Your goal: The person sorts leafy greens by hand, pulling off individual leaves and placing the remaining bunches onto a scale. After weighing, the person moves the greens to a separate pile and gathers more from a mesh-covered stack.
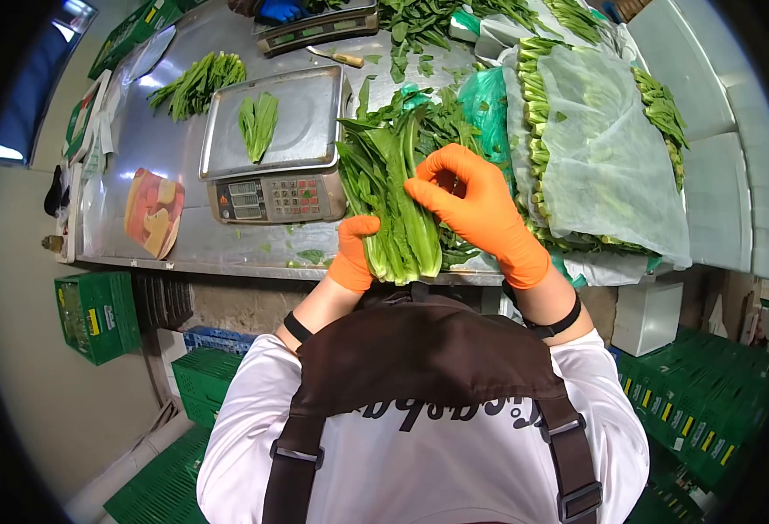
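Note:
A bunch of long leafy greens (398, 196) stands out over the table's front edge, pale cut stem ends toward me. My left hand (355, 253), in an orange glove, is closed around its lower left side, most of the fingers hidden behind the stalks. On the bunch's right edge, my right hand (481, 210), also orange-gloved, pinches a leaf between thumb and fingers. To the left sits a digital scale (281, 199) with a small leafy piece (258, 127) on its metal pan. Loose greens and a green plastic bag (487, 109) lie behind the bunch.
Stacked greens under a white cloth (603, 148) fill the right side. Another bunch (198, 85) lies at the left, near a printed card (154, 214). A knife (336, 57) rests behind the scale. Across the table is a blue-gloved hand (280, 10) of another person. Green crates (96, 316) stand below.

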Demonstrator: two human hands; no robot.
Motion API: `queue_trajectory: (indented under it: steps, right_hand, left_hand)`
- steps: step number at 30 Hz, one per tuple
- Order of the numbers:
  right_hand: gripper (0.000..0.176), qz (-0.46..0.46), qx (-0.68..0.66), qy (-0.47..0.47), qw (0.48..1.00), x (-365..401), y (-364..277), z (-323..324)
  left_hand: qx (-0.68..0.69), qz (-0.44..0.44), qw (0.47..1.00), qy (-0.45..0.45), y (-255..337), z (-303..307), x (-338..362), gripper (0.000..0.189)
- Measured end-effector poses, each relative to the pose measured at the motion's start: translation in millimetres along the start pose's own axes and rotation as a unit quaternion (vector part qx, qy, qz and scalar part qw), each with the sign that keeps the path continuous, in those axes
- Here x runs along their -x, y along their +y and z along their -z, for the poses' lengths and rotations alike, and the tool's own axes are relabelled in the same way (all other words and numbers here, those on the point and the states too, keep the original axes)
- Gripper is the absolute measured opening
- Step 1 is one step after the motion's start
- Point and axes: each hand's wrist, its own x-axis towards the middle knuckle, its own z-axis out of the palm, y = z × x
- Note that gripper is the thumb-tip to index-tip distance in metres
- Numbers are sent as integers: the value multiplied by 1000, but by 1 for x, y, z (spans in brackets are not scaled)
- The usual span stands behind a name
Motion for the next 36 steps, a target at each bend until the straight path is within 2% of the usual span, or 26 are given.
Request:
queue_trajectory:
  steps: [1,2,4,5,8,10,12,14,16,18,19,20,21,22,24,26,28,30,31,32,34,36]
  right_hand:
    - [13,15,-6,26,1000,1,0,-1]
    - [13,15,-7,27,1000,2,5,-1]
    - [12,1,-211,90,973,6,10,-1]
    - [11,-13,-323,76,943,14,4,1]
    - [12,34,-358,51,932,42,7,10]
    - [17,42,-337,68,938,53,7,10]
    - [24,107,-370,93,918,58,16,9]
    - [25,125,-359,127,916,65,4,8]
    - [23,175,-356,204,895,76,-6,11]
    - [20,309,-240,206,897,81,-3,27]
    - [20,231,-273,211,910,86,3,33]
    - [25,128,-136,248,951,80,2,32]
    - [29,154,74,227,959,60,-3,35]
    - [33,171,282,196,924,41,-6,35]
    - [38,180,234,171,940,28,4,20]
    - [36,182,221,110,952,20,9,8]
    - [30,203,220,128,946,19,13,3]
    - [25,295,43,187,936,25,14,-1]
    - [21,251,3,143,957,39,22,-3]
    - [20,342,-56,125,930,44,23,1]
    - [20,376,-80,101,918,60,22,9]
    - [20,340,53,81,935,64,35,28]
  left_hand:
    - [4,9,999,-37,3,6,-1,74]
    - [3,9,999,-36,4,11,0,74]
    - [58,14,998,-6,6,9,0,73]
    - [95,0,994,-48,6,6,-2,71]
    - [142,-1,988,-57,13,13,-5,66]
    - [116,-14,989,-86,12,4,-9,65]
    - [100,-1,995,-18,9,-5,-7,65]
    - [64,-1,998,-7,5,-15,-12,64]
    - [74,-38,996,-38,2,-21,-19,60]
    - [91,-109,990,-2,8,-18,-25,56]
    - [101,-90,991,-20,14,-10,-24,59]
    - [110,-68,991,-39,18,-6,-23,61]
    - [108,-65,991,-40,17,-11,-23,61]
    - [44,-57,997,-14,15,-21,-20,61]
    - [-61,-15,998,3,11,-23,-19,65]
    - [-139,-40,989,38,3,-19,-17,65]
    - [-102,-25,994,24,1,-15,-17,65]
    - [-16,-31,998,44,2,-16,-16,63]
    - [42,-27,999,-12,2,-11,-18,60]
    - [76,-51,995,-34,4,-9,-19,57]
    - [114,-62,988,-89,13,1,-21,56]
    - [134,-47,984,-108,18,-1,-13,51]
